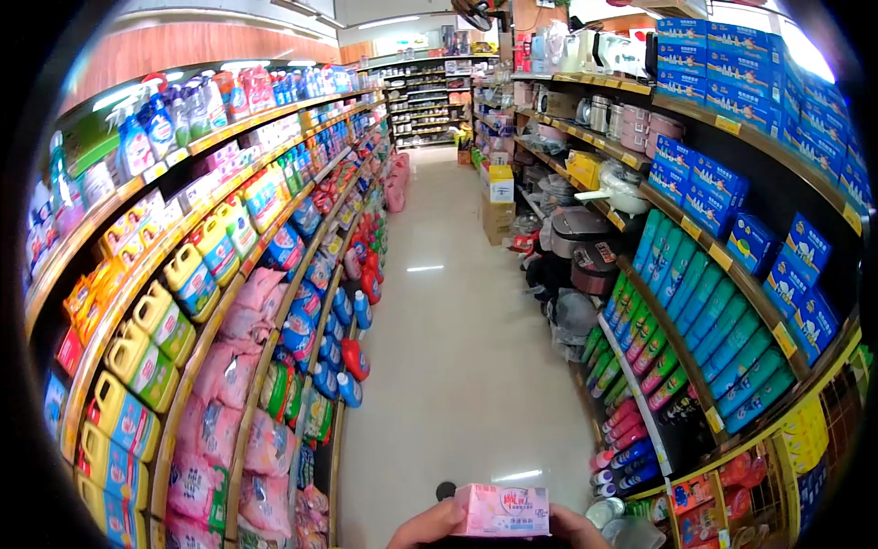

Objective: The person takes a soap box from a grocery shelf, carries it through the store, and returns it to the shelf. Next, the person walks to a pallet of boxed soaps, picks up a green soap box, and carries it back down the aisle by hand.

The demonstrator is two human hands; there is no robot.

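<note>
At the bottom of the head view I hold a small pink and white packet (502, 511) with printed writing on its front. My left hand (428, 527) grips its left end, the thumb lying along the side. Around the right end is my right hand (572, 528), only partly in view at the frame's lower edge. The packet is held roughly level between both hands, above the aisle floor. What exactly it contains cannot be made out.
A pale tiled aisle (439, 274) runs ahead. Yellow-capped detergent jugs (151, 361) and pink bags (215, 430) fill the left shelves. On the right stand blue boxes (722, 64), teal spray cans (704, 293) and rice cookers (585, 233). Cardboard boxes (498, 215) stand on the floor.
</note>
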